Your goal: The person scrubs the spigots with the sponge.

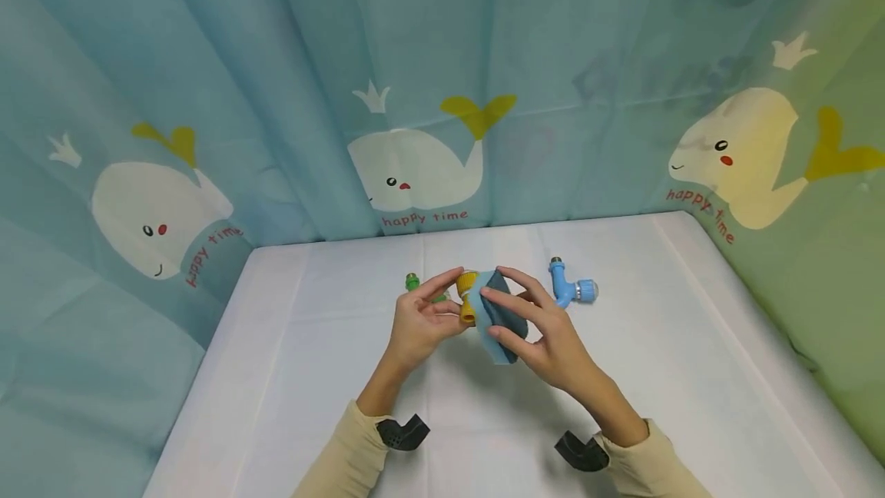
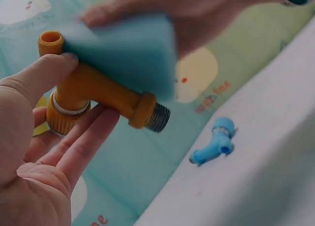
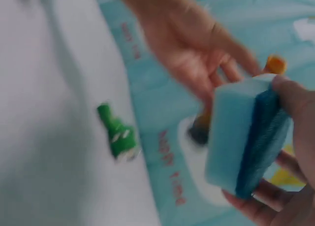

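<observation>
Above the middle of the table [image 1: 311,375], the right hand [image 1: 546,336] clamps fingers and thumb on a blue sponge [image 1: 501,317], pressed on the orange tap fitting [image 2: 98,93] pinched by the left hand [image 1: 418,325]. Advice: hold the fitting steady, wipe along its body. Head view alone shows both hands together; left wrist view the fitting's threaded end and the blue fitting [image 2: 214,147] toward the far edge; right wrist view the green fitting [image 3: 117,132]

a desk [image 1: 311,375] under a white cloth fills the lower middle of the head view, the cloth creased in faint lines. light blue curtains [image 1: 290,60] hang close around three of its sides, printed with white whales [image 1: 415,167] with yellow tails and red "happy time" lettering. the right-hand curtain looks greenish. the light is soft and even.
</observation>
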The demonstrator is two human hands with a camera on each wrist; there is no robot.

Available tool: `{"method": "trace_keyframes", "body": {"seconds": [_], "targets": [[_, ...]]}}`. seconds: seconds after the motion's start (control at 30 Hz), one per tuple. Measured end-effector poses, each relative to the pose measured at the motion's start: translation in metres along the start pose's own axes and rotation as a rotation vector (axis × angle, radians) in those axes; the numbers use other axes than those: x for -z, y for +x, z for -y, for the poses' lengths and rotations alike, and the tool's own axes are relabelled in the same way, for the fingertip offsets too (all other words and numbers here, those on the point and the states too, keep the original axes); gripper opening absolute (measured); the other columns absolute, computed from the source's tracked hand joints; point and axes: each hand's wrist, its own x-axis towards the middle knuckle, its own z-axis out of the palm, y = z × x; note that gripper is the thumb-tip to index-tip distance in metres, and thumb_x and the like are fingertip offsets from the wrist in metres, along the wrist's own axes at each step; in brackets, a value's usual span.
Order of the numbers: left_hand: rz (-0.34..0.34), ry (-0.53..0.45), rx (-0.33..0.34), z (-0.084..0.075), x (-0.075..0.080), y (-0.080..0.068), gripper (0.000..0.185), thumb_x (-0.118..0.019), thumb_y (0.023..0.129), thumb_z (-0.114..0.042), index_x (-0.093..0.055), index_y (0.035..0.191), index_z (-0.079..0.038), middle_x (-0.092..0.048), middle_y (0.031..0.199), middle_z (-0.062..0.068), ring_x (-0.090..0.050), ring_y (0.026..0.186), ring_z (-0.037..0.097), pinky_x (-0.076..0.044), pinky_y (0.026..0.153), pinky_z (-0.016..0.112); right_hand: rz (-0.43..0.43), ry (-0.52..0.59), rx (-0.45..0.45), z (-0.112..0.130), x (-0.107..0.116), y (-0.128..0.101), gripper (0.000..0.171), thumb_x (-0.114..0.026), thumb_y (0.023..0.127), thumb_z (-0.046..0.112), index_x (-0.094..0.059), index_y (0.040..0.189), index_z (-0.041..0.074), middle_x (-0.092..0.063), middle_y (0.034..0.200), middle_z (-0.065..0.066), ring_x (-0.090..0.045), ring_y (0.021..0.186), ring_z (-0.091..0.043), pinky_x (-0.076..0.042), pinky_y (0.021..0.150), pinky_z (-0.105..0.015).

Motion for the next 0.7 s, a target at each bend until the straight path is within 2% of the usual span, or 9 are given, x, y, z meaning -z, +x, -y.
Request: {"method": "trace_keyframes", "body": {"seconds": [0.1,0.17,0.33,0.5,0.6,0.7], "targets": [[-0.021,-0.019,0.019,0.000,0.001,-0.002,0.067,-0.077,0.083,0.014,-0.049,0.144,0.012,-0.053,0.145,0.030,-0.073,0.083,0.016,-0.062,0.078,0.031,0.027,-0.063,-0.025,-0.006,-0.001,-0.005,0.054,-0.083,0.087,0.011,-0.067,0.138,0.020,-0.050,0.150,-0.014,-0.065,0.105,-0.024,-0.060,0.075,-0.036],[-0.036,-0.039,0.043,0.001,0.002,-0.001,0.067,-0.076,0.084,0.014,-0.049,0.145,0.011,-0.052,0.147,0.028,-0.074,0.084,0.017,-0.063,0.078,0.034,0.014,-0.082,-0.047,-0.009,-0.001,-0.008,0.055,-0.084,0.085,0.009,-0.067,0.137,0.019,-0.052,0.148,-0.014,-0.066,0.107,-0.028,-0.062,0.076,-0.041],[-0.068,-0.079,0.074,0.004,0.001,0.001,0.065,-0.072,0.086,0.014,-0.047,0.146,0.010,-0.050,0.150,0.026,-0.076,0.090,0.020,-0.062,0.079,0.040,-0.038,-0.024,-0.048,-0.007,-0.003,-0.008,0.057,-0.082,0.086,0.008,-0.065,0.140,0.018,-0.051,0.150,-0.012,-0.066,0.109,-0.028,-0.061,0.075,-0.040],[-0.106,-0.093,0.074,0.004,0.000,0.001,0.066,-0.072,0.085,0.015,-0.049,0.146,0.008,-0.051,0.149,0.025,-0.076,0.085,0.020,-0.063,0.077,0.042,0.033,-0.033,-0.095,-0.010,-0.005,-0.013,0.053,-0.080,0.090,0.011,-0.065,0.140,0.020,-0.053,0.148,-0.012,-0.065,0.116,-0.028,-0.061,0.080,-0.044],[-0.119,-0.101,0.075,0.004,-0.001,0.000,0.066,-0.070,0.085,0.017,-0.048,0.146,0.008,-0.051,0.148,0.025,-0.075,0.084,0.020,-0.063,0.076,0.043,0.031,-0.048,-0.130,-0.012,-0.003,-0.016,0.053,-0.081,0.089,0.011,-0.066,0.139,0.020,-0.055,0.146,-0.012,-0.065,0.114,-0.029,-0.062,0.075,-0.040],[-0.112,-0.068,0.053,0.005,-0.003,0.000,0.065,-0.069,0.087,0.016,-0.046,0.147,0.009,-0.050,0.148,0.025,-0.074,0.088,0.020,-0.063,0.077,0.042,0.000,-0.017,-0.120,-0.009,-0.002,-0.015,0.055,-0.082,0.088,0.008,-0.065,0.139,0.019,-0.054,0.148,-0.011,-0.064,0.113,-0.027,-0.061,0.072,-0.035]]}}
